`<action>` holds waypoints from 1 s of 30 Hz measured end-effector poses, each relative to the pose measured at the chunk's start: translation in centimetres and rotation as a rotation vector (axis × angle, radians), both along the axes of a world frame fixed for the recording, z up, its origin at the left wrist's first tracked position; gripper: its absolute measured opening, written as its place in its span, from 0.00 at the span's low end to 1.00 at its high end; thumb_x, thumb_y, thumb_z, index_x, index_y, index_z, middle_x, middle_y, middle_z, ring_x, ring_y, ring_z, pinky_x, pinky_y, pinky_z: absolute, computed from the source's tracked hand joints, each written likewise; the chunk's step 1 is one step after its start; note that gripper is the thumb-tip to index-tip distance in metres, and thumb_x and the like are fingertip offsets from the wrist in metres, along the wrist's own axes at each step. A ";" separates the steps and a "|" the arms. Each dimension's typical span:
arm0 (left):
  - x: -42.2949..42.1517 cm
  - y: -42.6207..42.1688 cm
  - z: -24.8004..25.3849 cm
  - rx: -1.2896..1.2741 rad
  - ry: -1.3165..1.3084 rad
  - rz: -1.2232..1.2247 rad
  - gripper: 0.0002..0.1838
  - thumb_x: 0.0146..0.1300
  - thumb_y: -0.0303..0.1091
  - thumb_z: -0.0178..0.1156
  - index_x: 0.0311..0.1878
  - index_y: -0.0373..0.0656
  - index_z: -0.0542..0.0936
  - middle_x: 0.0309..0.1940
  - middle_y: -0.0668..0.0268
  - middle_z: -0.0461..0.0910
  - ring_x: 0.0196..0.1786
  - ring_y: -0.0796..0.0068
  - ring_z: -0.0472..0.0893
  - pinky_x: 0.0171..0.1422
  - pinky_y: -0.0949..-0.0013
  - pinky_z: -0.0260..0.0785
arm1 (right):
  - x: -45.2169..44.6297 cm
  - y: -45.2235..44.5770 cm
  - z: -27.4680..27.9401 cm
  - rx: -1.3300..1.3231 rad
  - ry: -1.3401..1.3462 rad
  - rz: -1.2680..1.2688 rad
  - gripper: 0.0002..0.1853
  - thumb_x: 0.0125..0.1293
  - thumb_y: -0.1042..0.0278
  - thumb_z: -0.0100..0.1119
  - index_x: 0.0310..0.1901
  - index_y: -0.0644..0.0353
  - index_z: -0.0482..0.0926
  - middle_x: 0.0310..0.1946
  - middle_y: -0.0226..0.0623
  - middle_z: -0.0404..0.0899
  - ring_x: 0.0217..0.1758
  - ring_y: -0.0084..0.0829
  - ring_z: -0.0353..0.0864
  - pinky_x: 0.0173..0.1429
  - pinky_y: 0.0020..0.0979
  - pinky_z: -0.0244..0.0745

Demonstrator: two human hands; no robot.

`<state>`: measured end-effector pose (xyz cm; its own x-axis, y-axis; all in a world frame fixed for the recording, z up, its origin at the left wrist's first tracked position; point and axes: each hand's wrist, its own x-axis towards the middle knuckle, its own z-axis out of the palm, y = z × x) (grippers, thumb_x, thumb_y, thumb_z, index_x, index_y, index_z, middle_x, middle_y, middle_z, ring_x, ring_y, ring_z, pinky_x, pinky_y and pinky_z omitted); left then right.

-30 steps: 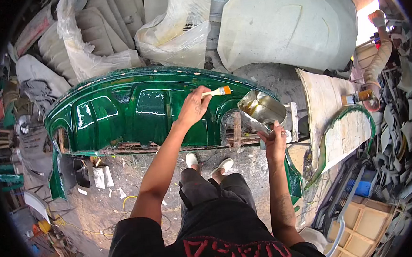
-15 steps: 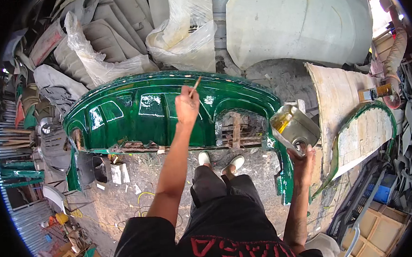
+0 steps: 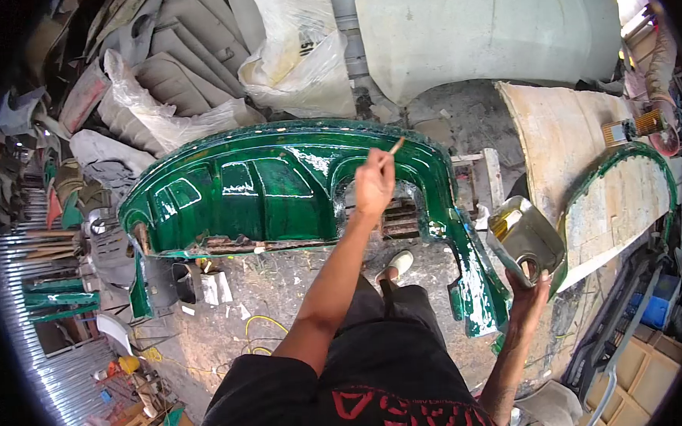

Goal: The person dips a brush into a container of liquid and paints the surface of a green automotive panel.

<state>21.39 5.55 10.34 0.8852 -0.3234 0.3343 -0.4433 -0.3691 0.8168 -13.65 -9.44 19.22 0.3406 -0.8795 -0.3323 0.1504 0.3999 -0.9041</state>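
A long, glossy green moulded panel (image 3: pixel 277 170), shaped like a car bumper, lies across the middle with wet-looking highlights. My left hand (image 3: pixel 374 184) is closed around a slim paintbrush (image 3: pixel 395 146), held over the panel's right-hand arch. The brush's tip is near the upper edge; whether it touches cannot be made out. Off the panel's right end, my right hand (image 3: pixel 529 299) grips a cut-open square metal can (image 3: pixel 533 234) by its lower end, beside a round opening. The can is tilted, and yellowish liquid shows inside it.
Grey moulded panels and a plastic-wrapped piece (image 3: pixel 294 53) are stacked behind. A large pale panel (image 3: pixel 485 28) stands at the back right. A whitish board (image 3: pixel 568 139) and a green curved strip (image 3: pixel 671 188) are at right. A yellow cable (image 3: pixel 262 325) lies on the floor.
My left hand has moved right with the paintbrush, from the panel's middle to its right arch. My right hand and the can have shifted right and slightly down. The view has shifted too.
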 end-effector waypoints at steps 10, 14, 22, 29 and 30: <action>9.1 10.8 1.0 0.158 -0.138 0.394 0.04 0.68 0.25 0.56 0.37 0.37 0.71 0.21 0.51 0.79 0.23 0.50 0.80 0.26 0.57 0.68 | -1.5 -2.2 -1.1 -0.002 0.004 -0.019 0.32 0.71 0.46 0.56 0.63 0.66 0.66 0.57 0.46 0.72 0.56 0.44 0.79 0.63 0.49 0.77; 4.2 5.3 -1.1 0.443 -0.009 0.261 0.05 0.71 0.31 0.51 0.41 0.40 0.71 0.27 0.53 0.78 0.29 0.48 0.80 0.29 0.53 0.69 | -1.3 -3.0 -1.0 0.003 -0.030 0.065 0.31 0.72 0.45 0.54 0.63 0.66 0.67 0.57 0.45 0.73 0.56 0.43 0.79 0.63 0.47 0.77; 2.3 2.8 1.5 0.124 0.046 -0.190 0.03 0.70 0.28 0.53 0.43 0.41 0.70 0.25 0.58 0.78 0.31 0.57 0.82 0.37 0.59 0.74 | 0.2 -4.2 -0.9 0.037 -0.077 0.110 0.27 0.72 0.53 0.55 0.63 0.65 0.64 0.59 0.48 0.72 0.58 0.43 0.78 0.61 0.51 0.80; 11.9 14.5 0.2 0.153 0.024 0.119 0.08 0.75 0.34 0.51 0.40 0.41 0.70 0.23 0.62 0.77 0.25 0.70 0.79 0.31 0.65 0.71 | 0.6 -4.1 -0.8 0.026 -0.043 0.117 0.30 0.72 0.48 0.55 0.63 0.65 0.66 0.59 0.47 0.73 0.57 0.43 0.79 0.63 0.48 0.78; 12.0 15.2 0.6 0.163 0.016 0.173 0.05 0.74 0.31 0.51 0.40 0.40 0.70 0.24 0.58 0.79 0.27 0.62 0.81 0.32 0.60 0.73 | 0.6 -4.0 -0.6 0.003 -0.039 0.109 0.31 0.72 0.45 0.54 0.62 0.67 0.69 0.58 0.46 0.75 0.53 0.43 0.82 0.64 0.45 0.76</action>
